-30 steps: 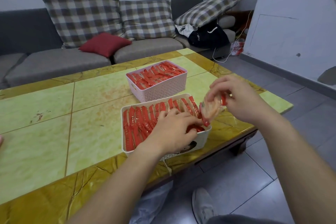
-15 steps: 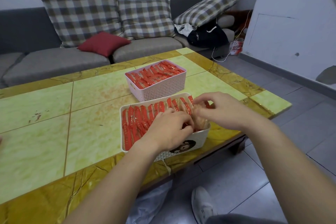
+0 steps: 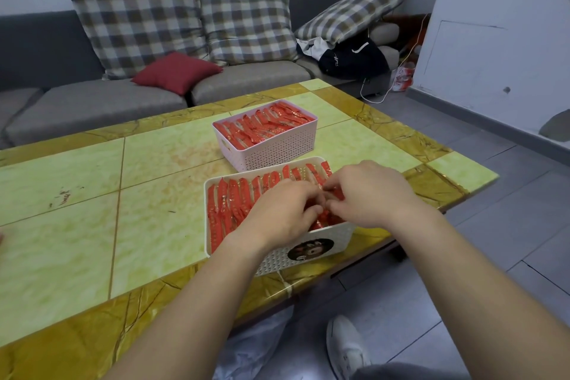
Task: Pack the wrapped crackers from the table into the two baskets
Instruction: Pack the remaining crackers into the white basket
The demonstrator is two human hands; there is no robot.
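Observation:
A white basket (image 3: 320, 248) with a round dark sticker sits near the table's front edge, packed with red wrapped crackers (image 3: 229, 203) standing on edge. Both hands are inside its right half. My left hand (image 3: 279, 213) presses down among the packets, fingers curled on them. My right hand (image 3: 370, 194) pinches a red packet at the fingertips, touching the left hand's fingers. Behind it stands a pink basket (image 3: 277, 148), filled with red wrapped crackers (image 3: 262, 128).
The yellow-green tiled table (image 3: 92, 194) has a gold marbled border; its right edge drops to grey floor. A grey sofa (image 3: 77, 105) with checked pillows and a red cushion stands behind. My white shoe (image 3: 347, 348) is on the floor below.
My right hand came down from above the table's right side with the packet into the white basket and met my left hand, which stayed inside the basket.

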